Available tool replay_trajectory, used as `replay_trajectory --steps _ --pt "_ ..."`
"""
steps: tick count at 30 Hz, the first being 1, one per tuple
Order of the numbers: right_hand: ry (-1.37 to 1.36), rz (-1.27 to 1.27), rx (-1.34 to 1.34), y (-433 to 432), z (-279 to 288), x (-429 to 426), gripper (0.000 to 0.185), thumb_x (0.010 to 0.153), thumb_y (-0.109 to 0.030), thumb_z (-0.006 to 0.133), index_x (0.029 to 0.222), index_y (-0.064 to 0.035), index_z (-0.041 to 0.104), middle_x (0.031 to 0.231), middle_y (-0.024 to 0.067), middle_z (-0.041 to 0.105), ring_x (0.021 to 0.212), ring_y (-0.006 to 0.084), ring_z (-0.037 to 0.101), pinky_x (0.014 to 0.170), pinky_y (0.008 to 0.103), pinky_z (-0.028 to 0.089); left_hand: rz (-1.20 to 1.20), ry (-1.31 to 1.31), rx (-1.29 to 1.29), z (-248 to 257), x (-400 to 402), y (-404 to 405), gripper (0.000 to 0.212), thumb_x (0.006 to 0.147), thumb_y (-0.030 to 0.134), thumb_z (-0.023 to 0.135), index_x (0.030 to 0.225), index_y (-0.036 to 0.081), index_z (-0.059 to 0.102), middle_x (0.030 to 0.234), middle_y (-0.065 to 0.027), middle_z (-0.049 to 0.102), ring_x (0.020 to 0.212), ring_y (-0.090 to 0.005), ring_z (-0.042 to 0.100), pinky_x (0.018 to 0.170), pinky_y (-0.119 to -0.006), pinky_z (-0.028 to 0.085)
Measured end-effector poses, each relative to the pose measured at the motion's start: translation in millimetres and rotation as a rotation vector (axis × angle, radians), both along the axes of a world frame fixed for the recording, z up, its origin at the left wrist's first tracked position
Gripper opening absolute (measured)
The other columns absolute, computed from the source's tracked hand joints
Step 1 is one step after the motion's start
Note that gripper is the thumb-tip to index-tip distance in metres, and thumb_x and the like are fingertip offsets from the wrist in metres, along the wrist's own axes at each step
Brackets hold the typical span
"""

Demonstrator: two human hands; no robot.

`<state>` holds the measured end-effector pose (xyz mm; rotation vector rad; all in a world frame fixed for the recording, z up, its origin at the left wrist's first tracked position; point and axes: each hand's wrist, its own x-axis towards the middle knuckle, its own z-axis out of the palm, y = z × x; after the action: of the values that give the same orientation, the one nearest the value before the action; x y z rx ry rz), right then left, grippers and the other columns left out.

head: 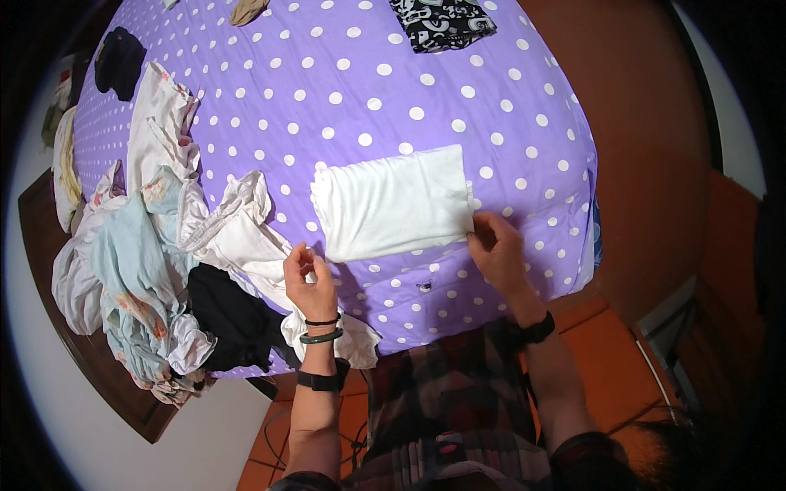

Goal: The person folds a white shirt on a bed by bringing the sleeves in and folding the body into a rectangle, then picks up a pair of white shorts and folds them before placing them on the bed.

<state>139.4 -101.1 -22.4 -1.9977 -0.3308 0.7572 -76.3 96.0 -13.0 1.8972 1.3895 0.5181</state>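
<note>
A pale, nearly white garment (pixel 396 205), folded into a rough rectangle, lies flat on the purple bedsheet with white dots (pixel 442 92). At its lower right corner is my right hand (pixel 498 248), thumb and forefinger pinching the edge of the cloth. My left hand (pixel 310 279) hovers just off the lower left corner, fingers curled loosely and no cloth visible in them. Dark bands and a green bangle are on the left wrist, and a black band is on the right one.
Left of the hands is a heap of crumpled clothes (pixel 135 264), with white garments (pixel 245 239) and a black garment (pixel 230 319) beside it. Farther off lie a black patterned cloth (pixel 442 24), a dark cloth (pixel 120 63) and a tan cloth (pixel 247 11).
</note>
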Motion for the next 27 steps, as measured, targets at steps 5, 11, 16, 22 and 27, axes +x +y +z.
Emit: replay_trajectory --steps 5,11,16,22,27 --pt "-0.078 -0.204 0.143 18 9 16 0.012 0.083 -0.005 0.066 0.094 -0.0010 0.062 0.066 0.0001 0.056 0.058 0.0067 0.052 0.054 0.0223 0.044 -0.116 -0.111 0.098 8 54 18 0.028 0.087 0.003 0.060 0.115 0.001 0.059 0.098 -0.0058 0.060 0.086 -0.0132 0.058 0.074 -0.026 0.049" --pt "-0.154 -0.019 -0.055 75 0 72 0.020 0.085 -0.017 0.066 0.077 -0.0003 0.061 0.054 0.0051 0.052 0.049 0.0146 0.049 0.050 0.0288 0.042 -0.132 0.153 -0.031 10 107 63 0.026 0.087 0.023 0.062 0.081 -0.002 0.066 0.063 -0.0096 0.062 0.057 -0.0175 0.057 0.057 -0.030 0.046" --pt "-0.217 0.030 -0.165 88 -5 65 0.029 0.084 -0.024 0.065 0.068 -0.0015 0.058 0.056 0.0126 0.055 0.050 0.0277 0.055 0.049 0.0374 0.041 -0.253 0.294 -0.004 -1 109 78 0.035 0.087 0.027 0.061 0.068 -0.002 0.061 0.055 -0.0134 0.057 0.048 -0.0232 0.053 0.051 -0.036 0.042" --pt "-0.285 0.021 -0.119 83 -10 64 0.025 0.083 -0.018 0.065 0.066 -0.0021 0.056 0.055 0.0116 0.054 0.049 0.0272 0.053 0.048 0.0379 0.039 -0.153 0.124 0.087 -17 97 73 0.030 0.089 0.019 0.058 0.068 -0.002 0.054 0.055 -0.0140 0.052 0.047 -0.0237 0.045 0.049 -0.037 0.038" --pt "-0.269 -0.043 -0.022 80 -15 61 0.024 0.082 -0.016 0.066 0.066 -0.0021 0.055 0.054 0.0109 0.051 0.047 0.0263 0.048 0.048 0.0376 0.037 -0.119 0.164 0.157 -30 74 77 0.029 0.089 0.016 0.058 0.067 -0.002 0.052 0.056 -0.0140 0.052 0.048 -0.0240 0.046 0.050 -0.037 0.039"
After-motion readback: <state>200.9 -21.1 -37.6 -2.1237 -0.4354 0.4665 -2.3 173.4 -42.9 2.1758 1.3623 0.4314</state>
